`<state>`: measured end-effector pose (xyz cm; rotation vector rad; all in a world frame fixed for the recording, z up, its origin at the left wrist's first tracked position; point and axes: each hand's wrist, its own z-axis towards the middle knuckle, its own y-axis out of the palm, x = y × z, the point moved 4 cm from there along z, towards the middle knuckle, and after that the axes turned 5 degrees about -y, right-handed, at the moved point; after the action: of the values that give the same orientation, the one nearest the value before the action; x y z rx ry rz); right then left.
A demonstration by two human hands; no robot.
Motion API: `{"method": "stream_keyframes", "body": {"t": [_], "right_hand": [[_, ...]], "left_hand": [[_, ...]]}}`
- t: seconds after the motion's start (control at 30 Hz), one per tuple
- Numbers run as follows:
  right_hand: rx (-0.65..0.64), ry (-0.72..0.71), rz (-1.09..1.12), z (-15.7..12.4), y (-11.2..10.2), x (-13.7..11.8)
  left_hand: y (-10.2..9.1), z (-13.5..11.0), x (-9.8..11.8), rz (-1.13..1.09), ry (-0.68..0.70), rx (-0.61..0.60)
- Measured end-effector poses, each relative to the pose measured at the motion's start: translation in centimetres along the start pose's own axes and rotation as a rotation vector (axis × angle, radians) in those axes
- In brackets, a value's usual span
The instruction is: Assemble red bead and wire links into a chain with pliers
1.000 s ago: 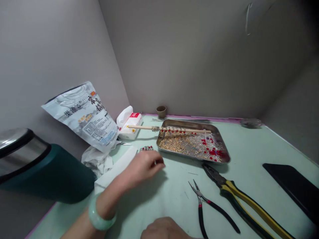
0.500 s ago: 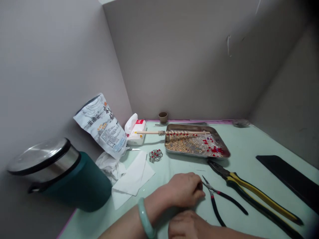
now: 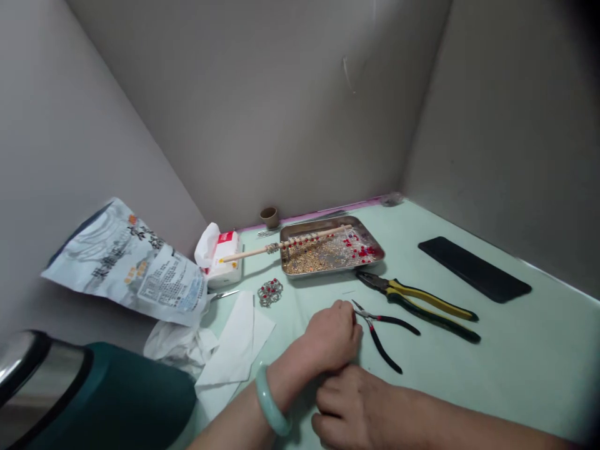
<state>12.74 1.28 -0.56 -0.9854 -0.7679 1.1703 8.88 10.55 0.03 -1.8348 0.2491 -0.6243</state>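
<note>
My left hand (image 3: pixel 332 334), with a pale green bangle (image 3: pixel 270 400) on its wrist, is closed with the fingers turned down and away from view. Just below it and almost touching is my right hand (image 3: pixel 354 406), fingers curled in. Whatever either hand holds is hidden. Beside the left hand's fingertips lie small pliers (image 3: pixel 368 319) with black handles, jaws apart. Larger pliers (image 3: pixel 398 294) with yellow and green handles rest farther right. A small clump of wire with red beads (image 3: pixel 270 292) sits beyond my left hand.
A metal tray (image 3: pixel 323 271) of gold, clear and red beads holds one end of a beaded wooden stick (image 3: pixel 253 253); the other rests on a tissue pack (image 3: pixel 225 275). Nearby are a brown cup (image 3: pixel 269 217), white paper (image 3: pixel 232 350), a bag (image 3: pixel 140 269), a teal bottle (image 3: pixel 126 400) and a black slab (image 3: pixel 473 269).
The view has swung right and tilted, so the table things appear shifted left. My two hands stay close together and closed, with the right hand and forearm showing more.
</note>
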Motion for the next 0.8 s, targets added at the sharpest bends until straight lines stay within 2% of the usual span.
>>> {"method": "stream_keyframes", "body": {"t": [0.1, 0.17, 0.23, 0.3, 0.37, 0.43, 0.5, 0.57, 0.67, 0.8], "right_hand": [[-0.002, 0.029, -0.001, -0.5, 0.1, -0.1], [-0.018, 0.046, 0.022, -0.7, 0.4, -0.1], [-0.048, 0.04, 0.054, -0.7, 1.0, 0.0], [-0.096, -0.022, 0.089, -0.5, 1.8, -0.2], [-0.124, -0.107, 0.09, -0.4, 2.4, -0.5], [-0.135, -0.115, 0.062, -0.3, 2.6, -0.4], [-0.141, -0.126, 0.089, -0.3, 2.5, -0.3], [-0.141, -0.128, 0.122, -0.5, 2.4, -0.2], [-0.094, -0.124, 0.144, -1.0, 2.1, 0.0], [-0.03, -0.115, 0.195, -1.5, 1.7, 0.2]], "left_hand": [[-0.2, -0.3, 0.0, -0.041, -0.001, 0.013], [-0.6, -0.9, -0.2, -0.072, -0.002, 0.079], [-1.3, -2.4, -0.8, -0.041, -0.06, 0.219], [-0.9, -4.9, -1.5, -0.036, -0.122, 0.258], [0.5, -8.4, -2.2, -0.077, -0.176, 0.3], [2.6, -12.3, -2.8, -0.075, -0.219, 0.395], [4.9, -15.9, -3.1, 0.021, -0.273, 0.499], [6.7, -18.5, -2.8, 0.133, -0.34, 0.586], [7.6, -19.8, -1.5, 0.157, -0.354, 0.664], [7.2, -19.1, -0.4, 0.103, -0.355, 0.702]]}}
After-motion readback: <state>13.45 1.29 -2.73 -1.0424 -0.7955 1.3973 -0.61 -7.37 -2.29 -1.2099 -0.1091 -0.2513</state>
